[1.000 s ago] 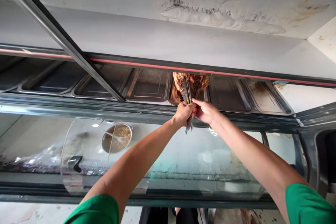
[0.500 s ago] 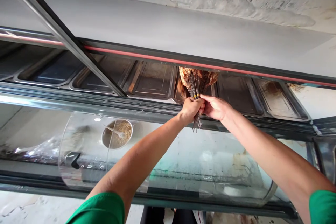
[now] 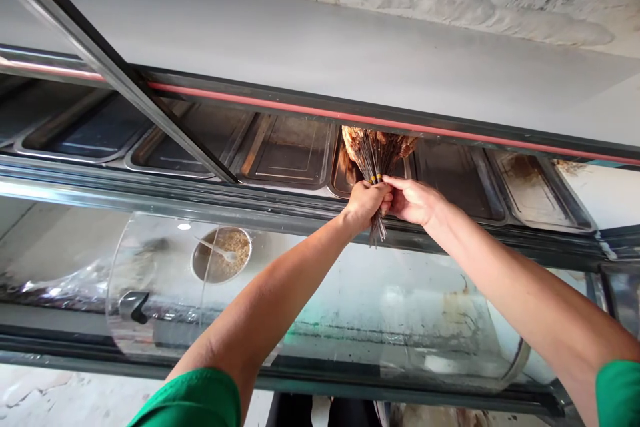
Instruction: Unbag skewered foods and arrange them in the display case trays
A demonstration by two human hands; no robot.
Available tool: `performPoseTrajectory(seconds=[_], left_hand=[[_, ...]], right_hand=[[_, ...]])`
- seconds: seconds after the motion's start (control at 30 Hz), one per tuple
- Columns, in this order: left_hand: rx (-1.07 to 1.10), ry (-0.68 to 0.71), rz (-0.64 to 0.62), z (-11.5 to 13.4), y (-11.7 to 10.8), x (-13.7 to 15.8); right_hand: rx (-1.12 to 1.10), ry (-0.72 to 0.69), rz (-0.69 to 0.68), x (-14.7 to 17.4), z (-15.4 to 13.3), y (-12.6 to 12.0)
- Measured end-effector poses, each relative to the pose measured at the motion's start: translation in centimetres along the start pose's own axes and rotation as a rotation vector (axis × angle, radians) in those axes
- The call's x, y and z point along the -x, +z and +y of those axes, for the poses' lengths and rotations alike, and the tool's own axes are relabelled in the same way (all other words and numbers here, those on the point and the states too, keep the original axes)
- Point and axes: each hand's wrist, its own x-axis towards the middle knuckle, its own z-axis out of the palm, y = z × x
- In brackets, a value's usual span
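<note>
A bundle of meat skewers [image 3: 376, 152] fans out over a metal tray, its browned meat at the far end and its thin sticks gathered toward me. Yellow bands show around the sticks just above my hands. My left hand [image 3: 367, 203] is closed round the lower sticks, whose ends poke out beneath it. Touching it from the right, my right hand [image 3: 411, 200] also closes on the sticks, thumb and forefinger near the yellow bands. The tray [image 3: 338, 181] under the meat is partly hidden by the bundle and my hands.
Other metal trays, such as one on the left [image 3: 285, 150] and one on the right [image 3: 457, 180], line the case. A red-striped rail [image 3: 300, 107] runs above them and a slanted metal bar [image 3: 125, 80] crosses at left. Below the glass stands a bowl [image 3: 223, 255] with a spoon.
The view has shifted slightly. Both hands keep their grip on the skewer bundle, which stays over the same tray almost unmoved.
</note>
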Motion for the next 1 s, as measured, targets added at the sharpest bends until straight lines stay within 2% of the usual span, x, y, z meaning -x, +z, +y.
performPoseTrajectory(seconds=[0.1,0.27,0.43,0.83,1.0], left_hand=[[-0.03,0.012,-0.002,-0.1,0.0,-0.2],[-0.068,0.055,-0.013,0.5,0.3,0.1],[-0.056,0.051,-0.053,2.2,-0.4,1.6],[-0.043,0.114,0.034,8.0,-8.2,3.5],[-0.005,0.08,0.083,9.3,-10.3,3.2]], right_hand=[[-0.016,0.027,0.032,-0.1,-0.1,0.0],[-0.026,-0.01,0.047,0.5,-0.8,0.5],[-0.01,-0.026,-0.003,0.9,-1.0,2.3],[0.085,0.032,-0.079,-3.3,0.3,12.1],[0.13,0.095,-0.047,-5.5,0.6,14.7]])
